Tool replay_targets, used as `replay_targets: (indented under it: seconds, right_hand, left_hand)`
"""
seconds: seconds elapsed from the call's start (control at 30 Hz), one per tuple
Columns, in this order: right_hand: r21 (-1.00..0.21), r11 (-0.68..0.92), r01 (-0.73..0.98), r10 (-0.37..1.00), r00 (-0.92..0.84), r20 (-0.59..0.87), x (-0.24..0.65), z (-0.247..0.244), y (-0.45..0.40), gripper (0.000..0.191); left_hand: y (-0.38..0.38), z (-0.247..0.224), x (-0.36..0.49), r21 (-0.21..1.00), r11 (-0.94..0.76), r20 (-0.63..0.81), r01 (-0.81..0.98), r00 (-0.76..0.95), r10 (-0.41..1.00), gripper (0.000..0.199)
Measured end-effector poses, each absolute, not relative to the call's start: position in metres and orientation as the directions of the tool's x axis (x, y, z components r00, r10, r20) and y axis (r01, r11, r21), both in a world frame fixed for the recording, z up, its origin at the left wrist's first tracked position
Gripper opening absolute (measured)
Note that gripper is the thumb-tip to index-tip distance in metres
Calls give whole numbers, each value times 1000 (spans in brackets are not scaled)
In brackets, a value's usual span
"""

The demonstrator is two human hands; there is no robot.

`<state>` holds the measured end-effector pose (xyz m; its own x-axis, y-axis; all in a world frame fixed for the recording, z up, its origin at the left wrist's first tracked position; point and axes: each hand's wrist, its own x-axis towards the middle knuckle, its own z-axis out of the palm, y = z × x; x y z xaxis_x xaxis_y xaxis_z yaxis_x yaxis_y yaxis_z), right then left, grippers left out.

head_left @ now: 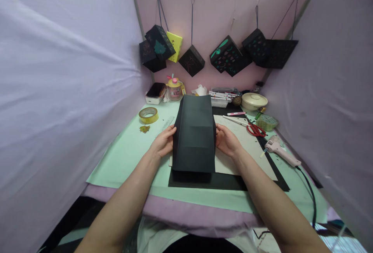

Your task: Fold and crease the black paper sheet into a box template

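A folded sheet of black card (pixel 196 140) is held up over the middle of the table, its long panel facing me and its sides bent back. My left hand (pixel 165 141) grips its left edge, thumb in front and the other fingers partly hidden behind. On the right edge, my right hand (pixel 227 139) is closed on the same card, fingertips partly out of sight. Beneath it lie a white sheet (pixel 233 156) and a larger black sheet (pixel 221 183).
Yellow tape (pixel 148 116) and a dry leaf (pixel 144 129) lie left. At right are red-handled scissors (pixel 256 130), a glue gun (pixel 281 152) with a trailing cord, and a lidded bowl (pixel 254 100). Pens (pixel 223 96) fill a tray behind. Decorated black boxes (pixel 191 60) hang on the back wall.
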<state>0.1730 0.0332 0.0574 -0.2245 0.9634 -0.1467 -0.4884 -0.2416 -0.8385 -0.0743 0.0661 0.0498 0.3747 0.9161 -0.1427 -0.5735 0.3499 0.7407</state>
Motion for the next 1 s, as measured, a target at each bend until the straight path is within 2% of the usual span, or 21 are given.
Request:
replay_targets:
  seconds: [0.27, 0.5, 1.0]
  right_hand:
    - [-827, -193, -529, 970, -230, -79, 171, 52, 29, 28]
    - [-817, -252, -519, 961, -235, -148, 173, 55, 27, 23]
    - [-812, -257, -524, 961, -231, -155, 174, 57, 27, 26]
  left_hand:
    - [57, 57, -70, 771, 394, -139, -500, 472, 870, 26]
    - [54, 58, -69, 780, 400, -149, -480, 479, 865, 32]
    - [48, 60, -66, 824, 408, -167, -392, 521, 837, 43]
